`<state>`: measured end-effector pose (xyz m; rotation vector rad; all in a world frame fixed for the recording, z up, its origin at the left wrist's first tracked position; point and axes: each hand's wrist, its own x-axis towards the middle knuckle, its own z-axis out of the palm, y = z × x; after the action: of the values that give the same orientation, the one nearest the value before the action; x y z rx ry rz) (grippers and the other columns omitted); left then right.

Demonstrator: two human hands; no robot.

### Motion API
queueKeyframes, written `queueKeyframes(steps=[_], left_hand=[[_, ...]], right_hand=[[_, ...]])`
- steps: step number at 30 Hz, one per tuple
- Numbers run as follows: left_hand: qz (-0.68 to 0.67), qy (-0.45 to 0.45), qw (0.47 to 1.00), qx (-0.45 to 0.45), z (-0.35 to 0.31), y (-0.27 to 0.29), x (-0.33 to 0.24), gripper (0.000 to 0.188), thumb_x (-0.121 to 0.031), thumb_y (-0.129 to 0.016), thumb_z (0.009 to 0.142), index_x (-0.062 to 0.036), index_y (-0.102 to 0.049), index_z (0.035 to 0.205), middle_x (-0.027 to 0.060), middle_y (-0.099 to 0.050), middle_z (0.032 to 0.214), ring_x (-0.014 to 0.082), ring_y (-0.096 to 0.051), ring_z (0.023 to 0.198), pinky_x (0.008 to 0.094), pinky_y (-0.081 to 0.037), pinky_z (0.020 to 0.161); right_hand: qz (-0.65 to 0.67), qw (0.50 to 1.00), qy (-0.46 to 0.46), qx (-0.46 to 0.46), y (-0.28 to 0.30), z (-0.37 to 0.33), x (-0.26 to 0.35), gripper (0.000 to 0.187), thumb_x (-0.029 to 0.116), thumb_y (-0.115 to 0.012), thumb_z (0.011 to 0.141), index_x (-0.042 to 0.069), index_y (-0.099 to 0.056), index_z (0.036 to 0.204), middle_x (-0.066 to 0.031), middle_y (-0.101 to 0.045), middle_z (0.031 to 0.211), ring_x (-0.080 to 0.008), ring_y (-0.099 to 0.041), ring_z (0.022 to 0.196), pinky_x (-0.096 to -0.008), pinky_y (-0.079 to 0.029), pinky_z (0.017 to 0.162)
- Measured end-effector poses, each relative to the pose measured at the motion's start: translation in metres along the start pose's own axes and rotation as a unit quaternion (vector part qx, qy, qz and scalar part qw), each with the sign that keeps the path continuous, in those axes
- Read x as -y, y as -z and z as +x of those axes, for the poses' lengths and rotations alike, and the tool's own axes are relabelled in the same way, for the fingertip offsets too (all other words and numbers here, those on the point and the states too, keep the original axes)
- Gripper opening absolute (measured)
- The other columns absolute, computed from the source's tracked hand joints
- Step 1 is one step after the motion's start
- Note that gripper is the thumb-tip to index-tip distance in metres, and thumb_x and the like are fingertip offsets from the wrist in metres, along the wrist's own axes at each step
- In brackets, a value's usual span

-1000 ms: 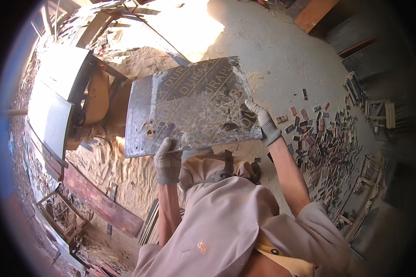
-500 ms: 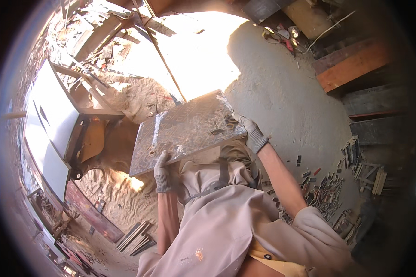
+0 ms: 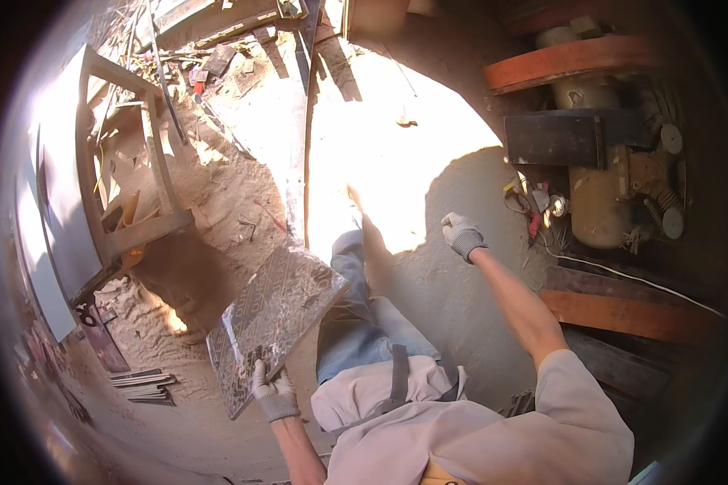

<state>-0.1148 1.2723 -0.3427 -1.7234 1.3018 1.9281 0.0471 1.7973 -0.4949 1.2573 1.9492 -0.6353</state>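
Note:
A brown, worn plywood board (image 3: 275,303) with faded markings and pale patches hangs tilted at my left side. My left hand (image 3: 273,393), in a light glove with a grey cuff, is closed on its near lower edge. The board's far corner overlaps the foot of a long narrow plank (image 3: 301,137) in the view. Out ahead to the right, my right hand (image 3: 462,234) is away from the board. Its gloved fingers are curled in, and nothing shows in them. My leg in blue jeans (image 3: 352,267) is stepping forward onto the sunlit floor.
At the left stands a wooden frame (image 3: 150,153) with white panels (image 3: 61,194). Thin strips (image 3: 143,386) lie stacked near it. To the right are a tan tank machine (image 3: 598,194), orange beams (image 3: 570,63), a white cable (image 3: 631,279) and red-and-yellow items (image 3: 532,202). Scrap wood (image 3: 218,61) lies far left.
My right hand has let go of the board and moved out to the right. The board has swung down and left, held by my left hand alone. My view has shifted rightward.

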Motion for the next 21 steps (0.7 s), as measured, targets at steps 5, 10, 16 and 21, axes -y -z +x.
queueKeyframes(steps=[5, 10, 16, 21], left_hand=[[-0.038, -0.014, 0.998, -0.057, 0.171, -0.172, 0.133, 0.026, -0.012, -0.066, 0.101, 0.0055, -0.065, 0.12, 0.0176, -0.071, 0.11, 0.0309, -0.072, 0.1, 0.0453, -0.066, 0.087], [-0.064, 0.036, 0.997, -0.012, 0.322, -0.293, 0.286, 0.033, -0.013, -0.064, 0.102, 0.0072, -0.062, 0.128, 0.0218, -0.07, 0.123, 0.0309, -0.071, 0.107, 0.0435, -0.065, 0.092], [0.273, -0.183, 0.944, -0.027, 0.472, -0.388, 0.468, 0.042, -0.009, -0.055, 0.106, 0.0034, -0.048, 0.146, 0.0293, -0.058, 0.14, 0.0388, -0.066, 0.12, 0.0451, -0.063, 0.098], [-0.046, -0.037, 0.994, -0.097, 0.518, -0.353, 0.531, 0.045, -0.021, -0.052, 0.109, 0.0075, -0.052, 0.143, 0.0237, -0.06, 0.142, 0.0318, -0.063, 0.125, 0.0427, -0.057, 0.103]], right_hand=[[-0.299, 0.942, 0.145, 0.038, 0.018, 0.386, 0.029, 0.022, 0.017, -0.061, 0.095, 0.009, -0.07, 0.113, -0.0176, -0.074, 0.109, -0.0332, -0.07, 0.109, -0.0449, -0.055, 0.095], [-0.469, 0.848, 0.243, 0.036, -0.074, 0.749, 0.037, 0.016, 0.013, -0.059, 0.095, 0.012, -0.069, 0.108, -0.0105, -0.071, 0.115, -0.0282, -0.063, 0.119, -0.0467, -0.054, 0.097], [-0.462, 0.781, 0.42, 0.002, -0.252, 1.077, 0.043, 0.026, 0.018, -0.056, 0.095, 0.007, -0.067, 0.115, -0.0181, -0.062, 0.123, -0.0348, -0.056, 0.121, -0.0482, -0.043, 0.109], [-0.664, 0.569, 0.481, -0.064, -0.372, 1.174, 0.038, 0.027, 0.017, -0.051, 0.098, 0.006, -0.066, 0.118, -0.0132, -0.062, 0.112, -0.0313, -0.056, 0.118, -0.0476, -0.036, 0.113]])
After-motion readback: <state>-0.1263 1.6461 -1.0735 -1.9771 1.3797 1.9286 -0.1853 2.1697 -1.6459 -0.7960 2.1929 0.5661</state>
